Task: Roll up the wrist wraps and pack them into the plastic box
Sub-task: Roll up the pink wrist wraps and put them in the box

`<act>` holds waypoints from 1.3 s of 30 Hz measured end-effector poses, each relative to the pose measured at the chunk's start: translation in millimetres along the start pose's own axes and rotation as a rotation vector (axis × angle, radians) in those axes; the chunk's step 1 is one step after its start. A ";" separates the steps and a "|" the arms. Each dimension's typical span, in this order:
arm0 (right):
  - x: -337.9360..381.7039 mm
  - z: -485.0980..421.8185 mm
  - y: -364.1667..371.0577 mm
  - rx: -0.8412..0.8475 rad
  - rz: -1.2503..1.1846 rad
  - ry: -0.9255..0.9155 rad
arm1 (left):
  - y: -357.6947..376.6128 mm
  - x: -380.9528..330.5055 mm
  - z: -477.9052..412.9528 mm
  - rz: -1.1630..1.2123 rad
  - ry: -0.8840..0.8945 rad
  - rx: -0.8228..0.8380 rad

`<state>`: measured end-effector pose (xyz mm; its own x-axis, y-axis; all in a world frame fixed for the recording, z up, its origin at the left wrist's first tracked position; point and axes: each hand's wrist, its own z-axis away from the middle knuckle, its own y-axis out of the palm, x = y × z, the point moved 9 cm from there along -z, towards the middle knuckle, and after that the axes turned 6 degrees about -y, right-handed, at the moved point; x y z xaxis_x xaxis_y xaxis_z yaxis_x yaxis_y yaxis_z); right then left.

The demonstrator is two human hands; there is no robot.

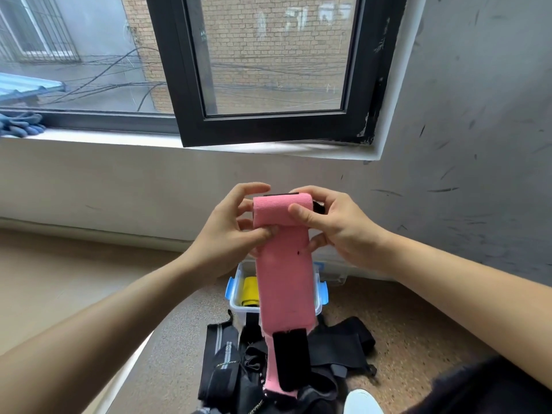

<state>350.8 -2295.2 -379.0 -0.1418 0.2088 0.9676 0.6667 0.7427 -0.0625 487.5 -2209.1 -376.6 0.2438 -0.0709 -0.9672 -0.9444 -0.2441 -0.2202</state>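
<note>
Head view, nearest first: both bare forearms reach in from the lower corners and meet at mid-frame. The left hand (227,231) and right hand (337,225) hold the pink wrist wrap (285,282) between them. Its upper end is wound into a short roll lying crosswise. The left thumb presses the roll's lower front edge while the other left fingers curl over and behind it. The right thumb lies on the roll's front near its right end, with the fingers wrapped over the top, so both hands are closed around the roll. The unrolled tail hangs straight down the centre of the frame and ends in a black fastening patch (291,357).

Below, at the bottom edge, a white shoe (363,401) shows beside a loose pile of black wrist wraps (227,363) on the speckled floor (418,318). Just above the pile stands the clear plastic box (236,297) with blue latches (230,286), open at the top and partly hidden by the pink tail. A yellow wrap (250,289) lies inside it, at the left.

Further back a scuffed white wall rises to a window sill (119,138). Blue gloves (21,124) rest on the sill at the left edge. A black-framed window (268,127) stands open in the upper centre, with a brick wall beyond the glass.
</note>
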 end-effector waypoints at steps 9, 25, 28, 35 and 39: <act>7.4 1.1 -1.8 -0.034 0.004 -0.098 | 18.8 20.3 3.3 0.224 -0.311 0.150; -19.3 7.1 8.8 0.117 -0.051 0.227 | -4.5 10.5 -1.7 0.139 -0.130 0.033; -16.6 5.3 7.9 0.089 -0.032 0.195 | 0.6 5.2 0.9 0.118 -0.077 0.024; -10.3 4.0 3.7 0.063 -0.057 0.125 | 6.8 4.8 2.0 0.068 -0.044 0.041; -8.0 2.7 -0.2 0.036 -0.034 0.090 | 11.0 20.3 2.1 0.076 -0.224 0.110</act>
<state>349.9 -2295.3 -387.4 -0.0964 0.1268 0.9872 0.6358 0.7710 -0.0369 481.5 -2211.2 -398.9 0.1282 0.1341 -0.9826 -0.9794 -0.1385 -0.1466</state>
